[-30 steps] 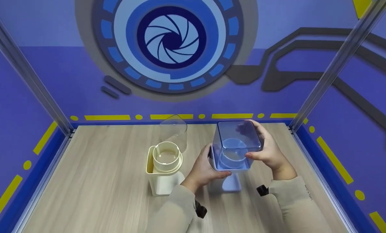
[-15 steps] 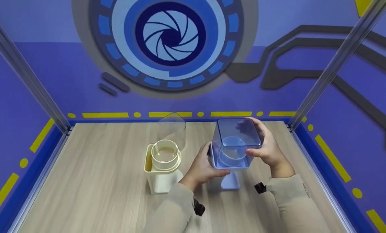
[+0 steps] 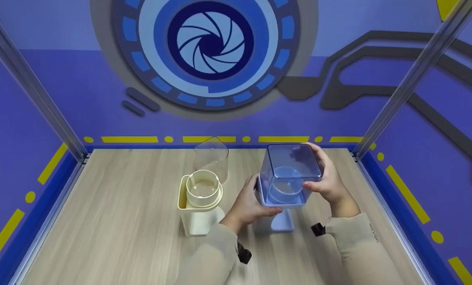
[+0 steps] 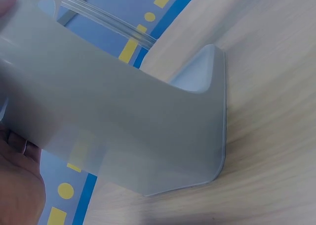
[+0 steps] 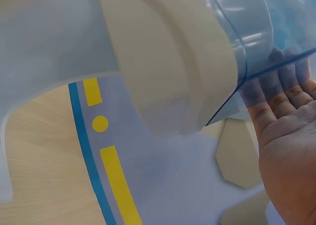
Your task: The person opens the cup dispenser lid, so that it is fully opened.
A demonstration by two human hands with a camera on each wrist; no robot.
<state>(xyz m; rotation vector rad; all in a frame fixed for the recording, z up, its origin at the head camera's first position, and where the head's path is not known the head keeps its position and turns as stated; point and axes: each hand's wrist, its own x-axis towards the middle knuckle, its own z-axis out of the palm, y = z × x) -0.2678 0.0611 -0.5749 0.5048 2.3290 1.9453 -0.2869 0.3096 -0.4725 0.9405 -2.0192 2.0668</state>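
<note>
A blue plastic dispenser stand point(image 3: 283, 223) with a round collar inside its square top is on the right of the table. Over that collar sits a see-through blue square container point(image 3: 293, 160), its flat end facing up. My left hand point(image 3: 248, 208) grips the stand's top at its left and front, thumb along the front rim. The right hand point(image 3: 330, 186) holds the container's right side, thumb in front; its other fingers show through the wall in the right wrist view. Seen from the left wrist, the stand's curved body point(image 4: 123, 106) reaches down to its foot near the tabletop.
Left of my hands stands a matching cream dispenser stand point(image 3: 202, 223) with its round collar uncovered. Directly behind it is a clear colourless container point(image 3: 211, 156). Purple printed walls and metal posts point(image 3: 402, 75) border the wooden table point(image 3: 117, 221).
</note>
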